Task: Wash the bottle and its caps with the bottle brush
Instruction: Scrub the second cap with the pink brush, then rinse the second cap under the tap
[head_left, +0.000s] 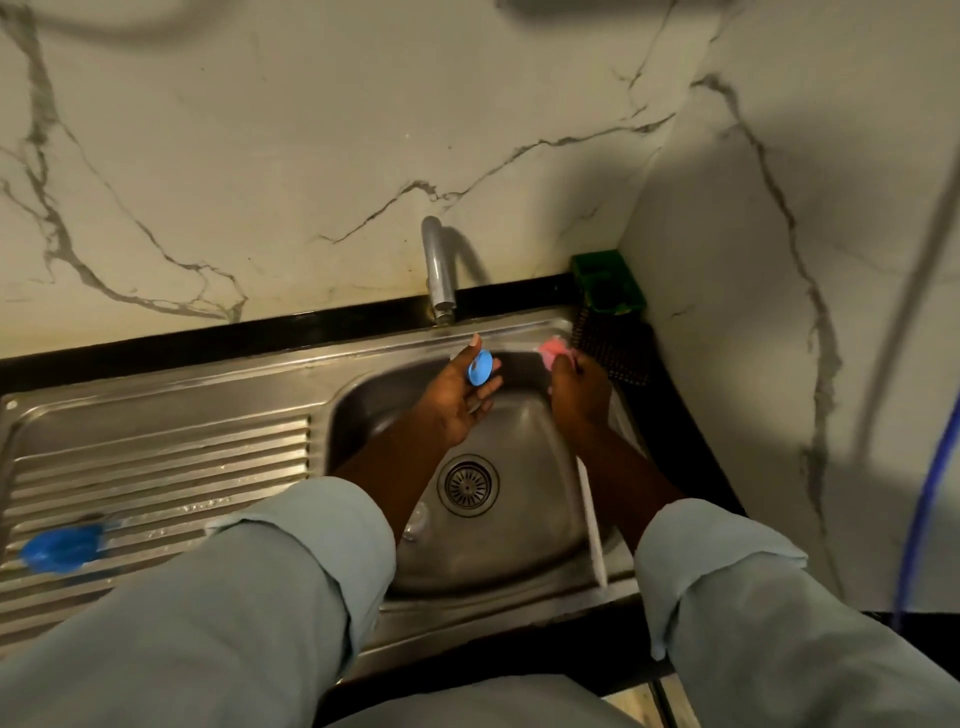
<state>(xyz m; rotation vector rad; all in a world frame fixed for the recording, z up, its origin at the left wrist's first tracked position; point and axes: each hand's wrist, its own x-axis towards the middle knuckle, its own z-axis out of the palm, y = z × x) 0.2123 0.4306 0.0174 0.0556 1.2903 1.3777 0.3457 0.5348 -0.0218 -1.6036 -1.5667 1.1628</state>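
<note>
Above the sink (358, 410), toward twelve o'clock, the left hand (449, 402) holds a blue cap (479, 368) in its fingers (492, 385); at one o'clock, the right hand (579, 389) grips a pink brush (551, 356).

Lighting was dim and warm. The tap (439, 270) cast a soft shadow on the wall (260, 156). Frame edges were blurred and bowed.

A dim kitchen corner lies before me, pale marble-look walls above a steel sink.
The back wall (260, 156) and the side wall (753, 234) on my right, both grey-veined, meet in a corner. A black worktop (208, 340) runs along their foot and carries the stainless sink (374, 395), with its ribbed drainboard (156, 467) to my left and a chrome tap (439, 270) at the rear rim. The light is warm and low, and soft shadows fall on the walls.
</note>
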